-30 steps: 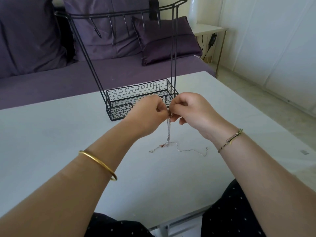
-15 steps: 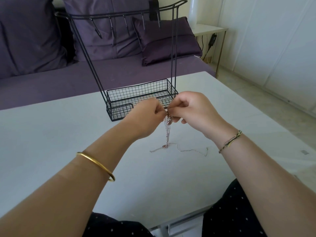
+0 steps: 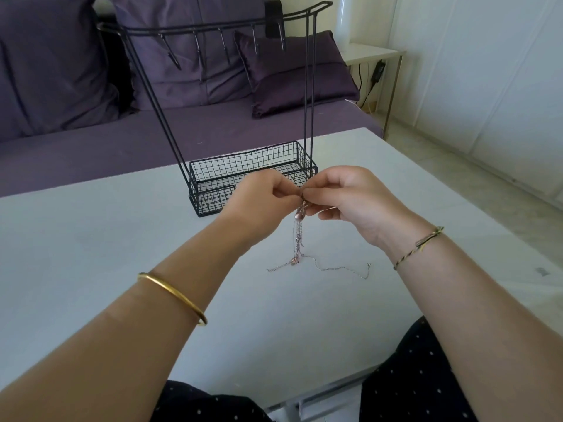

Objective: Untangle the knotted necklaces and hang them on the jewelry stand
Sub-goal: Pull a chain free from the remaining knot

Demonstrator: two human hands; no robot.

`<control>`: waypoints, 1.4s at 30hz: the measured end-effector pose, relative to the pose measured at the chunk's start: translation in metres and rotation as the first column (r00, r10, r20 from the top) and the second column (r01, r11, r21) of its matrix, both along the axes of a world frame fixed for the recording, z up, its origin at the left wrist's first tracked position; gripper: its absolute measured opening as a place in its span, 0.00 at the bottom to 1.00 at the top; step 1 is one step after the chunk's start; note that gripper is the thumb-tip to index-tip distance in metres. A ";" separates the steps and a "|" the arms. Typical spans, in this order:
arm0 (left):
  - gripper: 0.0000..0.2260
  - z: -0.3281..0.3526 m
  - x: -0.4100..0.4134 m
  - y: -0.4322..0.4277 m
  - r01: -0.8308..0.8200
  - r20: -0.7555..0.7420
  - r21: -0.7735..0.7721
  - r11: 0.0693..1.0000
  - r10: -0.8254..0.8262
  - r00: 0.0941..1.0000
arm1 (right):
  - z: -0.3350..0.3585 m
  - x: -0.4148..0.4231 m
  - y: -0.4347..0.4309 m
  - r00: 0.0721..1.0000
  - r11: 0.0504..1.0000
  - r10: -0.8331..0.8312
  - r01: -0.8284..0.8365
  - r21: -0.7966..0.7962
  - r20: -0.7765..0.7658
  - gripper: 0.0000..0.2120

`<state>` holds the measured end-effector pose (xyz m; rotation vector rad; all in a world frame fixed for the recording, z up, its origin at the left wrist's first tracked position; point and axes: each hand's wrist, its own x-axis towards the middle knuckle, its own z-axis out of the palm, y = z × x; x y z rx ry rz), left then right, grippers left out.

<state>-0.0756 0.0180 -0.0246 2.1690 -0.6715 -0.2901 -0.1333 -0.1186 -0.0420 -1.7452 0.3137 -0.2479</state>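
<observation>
Early stage here. The necklaces [image 3: 298, 239] are one tangled bunch with no chain worked free, and nothing hangs from the hooks [image 3: 224, 50] on the stand [image 3: 249, 153]. By my reading the untangling has barely begun: the knot has to open, the chains have to be separated, and all the hanging is left.

Now the hands. Both are raised over the table [image 3: 91, 239], close together, just in front of the stand's basket. The left hand [image 3: 265, 196] comes in from the left and the right hand [image 3: 350, 199] from the right. Their fingertips [image 3: 310, 194] meet at the top of the bunch, each hand pinching it (exactly which strand each one has is too fine to tell). The other fingers of the right hand curl underneath.

The bunch drops straight down from that pinch. A pinkish pendant [image 3: 299, 215] sits just below the fingers. The lower ends touch the table, where thin tails [image 3: 341, 269] spread out, a short one to the left and a longer one curving to the right.

The forearms angle in from the bottom corners and converge on the knot. There's a gold bangle [image 3: 173, 296] on the left one and a cord bracelet [image 3: 417, 248] on the right wrist. It looks like fine fingertip work, picking at the top of the knot.
</observation>
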 end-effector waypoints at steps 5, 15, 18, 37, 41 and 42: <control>0.05 -0.002 0.001 -0.001 -0.041 0.035 -0.032 0.999 0.042 0.999 | 0.001 -0.001 0.002 0.997 0.996 -0.050 0.053 -0.072 0.053 0.03; 0.05 -0.002 0.004 -0.001 -0.045 0.057 -0.017 0.999 0.045 0.997 | 0.003 0.000 0.003 0.998 0.997 -0.059 0.059 0.049 0.012 0.06; 0.06 0.000 0.004 -0.002 -0.064 0.111 -0.070 0.995 0.072 0.991 | 0.003 0.000 0.004 0.998 0.996 -0.062 0.062 0.061 0.003 0.07; 0.02 0.000 0.000 -0.009 -0.010 0.502 0.110 0.994 -0.047 0.864 | 0.004 -0.002 0.006 0.997 0.997 -0.073 0.074 -0.014 0.013 0.03; 0.01 -0.001 0.002 -0.008 0.019 0.407 0.049 0.999 -0.037 0.913 | 0.005 -0.002 0.005 0.998 0.997 -0.056 0.056 0.052 -0.007 0.04; 0.02 -0.002 0.002 -0.008 0.016 0.355 0.023 1.000 -0.023 0.934 | 0.005 -0.002 0.004 0.998 0.996 -0.057 0.057 0.066 -0.009 0.05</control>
